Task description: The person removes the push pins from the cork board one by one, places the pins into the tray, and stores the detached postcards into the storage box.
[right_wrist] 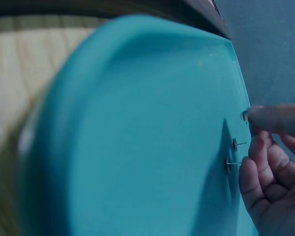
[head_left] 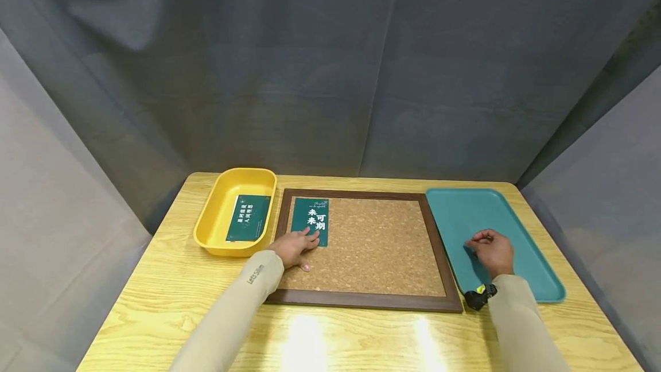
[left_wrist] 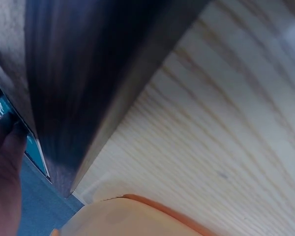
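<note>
On the cork board [head_left: 382, 245], a dark green card [head_left: 302, 220] with white characters lies at the upper left. My left hand [head_left: 295, 247] rests on the card's lower part with fingers spread; in the left wrist view only part of this hand [left_wrist: 5, 167] shows. Over the teal tray [head_left: 459, 211], my right hand [head_left: 496, 252] pinches a small gold-coloured thumbtack [right_wrist: 245, 116] between thumb and finger. Two more thumbtacks, one farther [right_wrist: 236, 144] and one nearer [right_wrist: 229, 165], lie on the tray, pins up, beside the curled fingers.
A yellow bin [head_left: 206, 228] stands left of the board, holding another dark green card [head_left: 249, 220]. The board's brown wooden frame [head_left: 361, 299] adjoins the tray. Everything sits on a wooden table [head_left: 155, 303], with grey curtains [head_left: 310, 73] behind and at the sides.
</note>
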